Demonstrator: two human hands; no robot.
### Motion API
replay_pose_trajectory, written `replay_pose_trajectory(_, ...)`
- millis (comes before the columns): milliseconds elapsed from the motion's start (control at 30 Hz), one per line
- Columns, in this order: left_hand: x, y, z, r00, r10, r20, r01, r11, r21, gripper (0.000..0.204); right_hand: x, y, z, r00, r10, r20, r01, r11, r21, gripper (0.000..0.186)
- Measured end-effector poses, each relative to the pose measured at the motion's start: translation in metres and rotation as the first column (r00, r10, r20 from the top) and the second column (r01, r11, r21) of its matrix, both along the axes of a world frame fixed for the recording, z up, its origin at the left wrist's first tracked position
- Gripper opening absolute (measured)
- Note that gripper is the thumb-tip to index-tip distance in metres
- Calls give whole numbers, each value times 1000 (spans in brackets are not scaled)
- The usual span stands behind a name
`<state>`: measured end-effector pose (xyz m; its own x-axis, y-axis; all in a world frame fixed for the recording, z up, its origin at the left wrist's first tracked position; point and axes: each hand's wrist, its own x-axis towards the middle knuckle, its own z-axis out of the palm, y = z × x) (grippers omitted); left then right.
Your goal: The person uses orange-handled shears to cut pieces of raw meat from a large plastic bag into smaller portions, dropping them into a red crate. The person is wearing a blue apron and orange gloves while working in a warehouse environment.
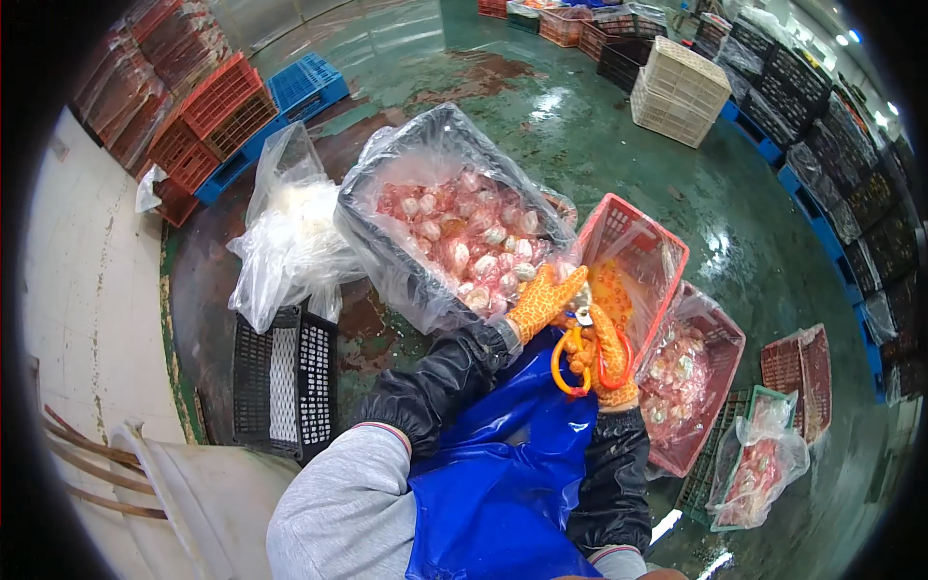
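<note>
My left hand (546, 302), in an orange patterned glove, is closed on a small pale rounded piece (581, 282) partly hidden by the fingers. Close beside it, my right hand (612, 356), gloved alike, grips scissors (561, 367) by their orange ring handles. The blades point up toward the left hand and the piece. Under and beyond the left hand lies a dark grey bin (507, 166) lined with clear plastic, full of whitish round pieces (459, 256) in red netting. Beneath the right hand, a red crate (650, 222) contains small orange pieces (611, 290).
Another red crate (715, 311) of netted pieces stands at right, with a plastic-wrapped green crate (788, 411) beyond. A black crate (266, 387) and clear bags (300, 237) lie left. Beige crates (677, 92) stand on the wet green floor (590, 135); stacked crates line both sides.
</note>
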<state>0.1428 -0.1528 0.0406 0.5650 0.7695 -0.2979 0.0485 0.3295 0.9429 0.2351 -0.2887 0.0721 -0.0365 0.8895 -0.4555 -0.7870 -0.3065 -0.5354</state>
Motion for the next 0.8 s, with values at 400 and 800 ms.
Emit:
replay_pose_trajectory(400,-108,102,4,276,817,-507,506,325,799,63,-22,-61,-5,767,-639,62,604,751,269,56)
replay_pose_trajectory(800,-110,81,21,870,-222,440,252,968,-11,20,-41,-40,40,421,-477,772,356,869,343,41)
